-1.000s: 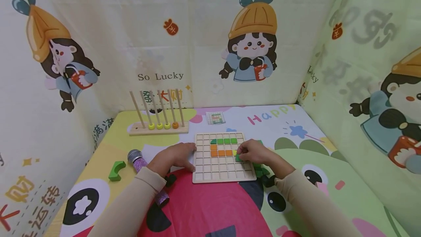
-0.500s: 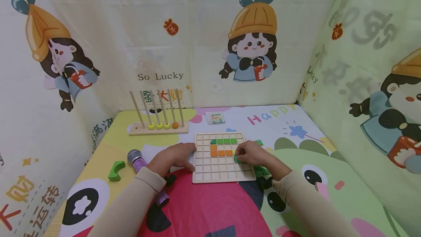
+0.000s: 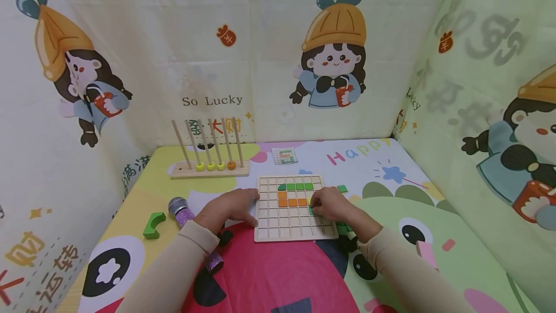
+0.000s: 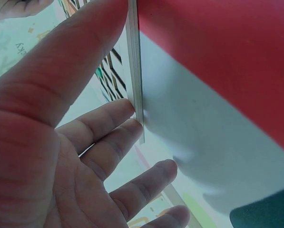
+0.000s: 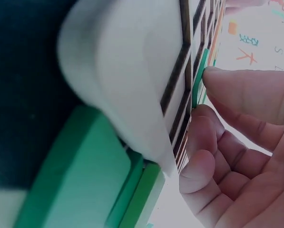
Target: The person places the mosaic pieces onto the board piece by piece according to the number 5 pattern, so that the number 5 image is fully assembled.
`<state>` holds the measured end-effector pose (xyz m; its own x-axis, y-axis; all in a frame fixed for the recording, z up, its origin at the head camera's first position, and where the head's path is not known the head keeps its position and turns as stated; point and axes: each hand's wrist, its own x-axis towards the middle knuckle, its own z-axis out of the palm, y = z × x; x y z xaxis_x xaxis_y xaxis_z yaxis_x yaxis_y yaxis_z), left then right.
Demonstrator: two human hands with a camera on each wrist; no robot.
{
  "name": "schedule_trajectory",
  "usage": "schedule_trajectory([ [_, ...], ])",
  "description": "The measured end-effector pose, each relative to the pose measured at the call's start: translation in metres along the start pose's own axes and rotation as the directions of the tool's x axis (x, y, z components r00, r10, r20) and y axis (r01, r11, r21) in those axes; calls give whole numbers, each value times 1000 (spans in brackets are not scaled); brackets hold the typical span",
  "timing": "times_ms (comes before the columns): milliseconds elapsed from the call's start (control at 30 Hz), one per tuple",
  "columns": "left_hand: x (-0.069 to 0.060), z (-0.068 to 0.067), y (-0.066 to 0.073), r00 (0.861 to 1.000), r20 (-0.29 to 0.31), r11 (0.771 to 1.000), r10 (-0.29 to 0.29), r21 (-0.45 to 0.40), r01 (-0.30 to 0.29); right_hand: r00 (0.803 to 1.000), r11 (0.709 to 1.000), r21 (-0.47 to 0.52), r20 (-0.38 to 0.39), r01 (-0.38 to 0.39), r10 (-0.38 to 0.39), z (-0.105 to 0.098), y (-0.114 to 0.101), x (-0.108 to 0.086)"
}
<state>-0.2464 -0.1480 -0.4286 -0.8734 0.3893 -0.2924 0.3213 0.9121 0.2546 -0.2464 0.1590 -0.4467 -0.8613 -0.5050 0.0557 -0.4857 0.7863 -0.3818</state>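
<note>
A wooden grid board (image 3: 282, 223) lies on the table with a row of green tiles (image 3: 299, 186) and an orange row (image 3: 293, 202) in its cells. My left hand (image 3: 232, 206) rests at the board's left side; in the left wrist view the thumb (image 4: 84, 52) and two fingertips touch its edge, fingers fairly straight. Over the right part of the board, my right hand (image 3: 332, 203) pinches a green tile (image 5: 200, 78) between thumb and fingers, tilted at the grid in the right wrist view. A bit of yellow tile (image 3: 310, 201) shows beside these fingers.
Loose green tiles (image 3: 343, 228) lie right of the board, one (image 3: 342, 189) farther back. A printed pattern card (image 3: 284, 156) and a peg stand (image 3: 210, 172) with beads are behind. To the left are a microphone (image 3: 183, 214) and a green arch block (image 3: 154, 226).
My right hand has shifted slightly left and down with the green tile, which now sits mostly hidden under its fingers. My left hand and the board stay in place.
</note>
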Motion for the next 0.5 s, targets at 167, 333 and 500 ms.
schedule_trajectory([
  [167,0,0,0,1000,-6,1000,8,-3,-8,999,997,61,9,-46,46,-2,3,-3],
  [333,0,1,-2,1000,-10,1000,7,-8,-7,993,966,234,71,-113,99,-11,22,-7],
  [500,1,2,-2,1000,-7,1000,5,0,-5,986,951,261,73,-166,152,-23,49,-9],
])
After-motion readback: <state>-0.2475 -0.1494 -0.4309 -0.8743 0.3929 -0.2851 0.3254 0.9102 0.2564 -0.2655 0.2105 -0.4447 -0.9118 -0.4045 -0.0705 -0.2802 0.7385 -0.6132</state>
